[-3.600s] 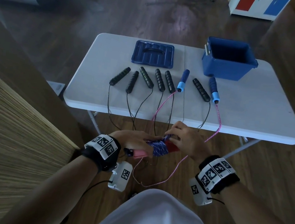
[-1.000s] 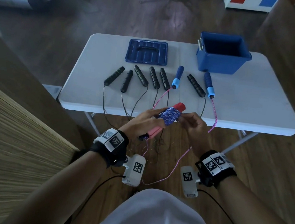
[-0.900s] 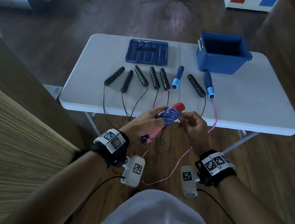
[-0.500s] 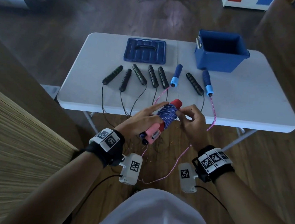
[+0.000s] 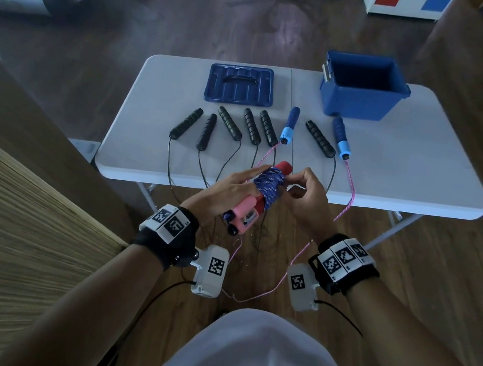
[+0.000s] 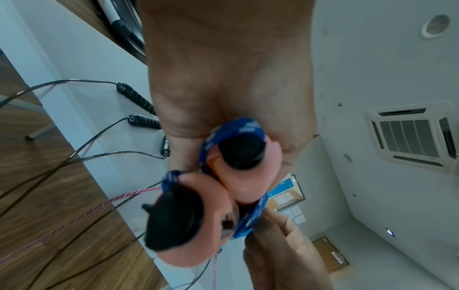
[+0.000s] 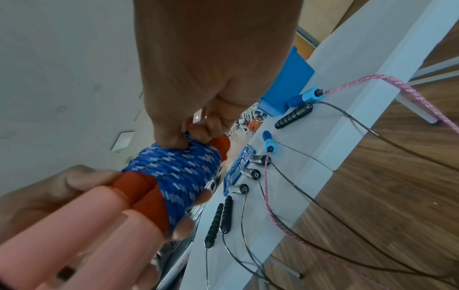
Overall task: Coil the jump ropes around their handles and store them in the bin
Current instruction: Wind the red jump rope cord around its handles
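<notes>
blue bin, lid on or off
Off. The bin stands open-topped at the table's far right; its lid lies flat on the table to its left.

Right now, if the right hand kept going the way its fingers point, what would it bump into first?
The right hand points left, its fingertips already pinching the blue rope coil wound on the pink-and-red handles. Beyond that, probably the left hand.

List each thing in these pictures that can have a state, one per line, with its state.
Blue plastic bin: open, upright on the table.
Blue ribbed lid: off, lying flat.
Blue speckled rope: coiled around the pink-and-red handles.
Left hand: grips the handles.
Right hand: pinches the coil.
Pink braided rope: uncoiled, hanging off the white table.
Six black ribbed handles: lying unwound.
</notes>
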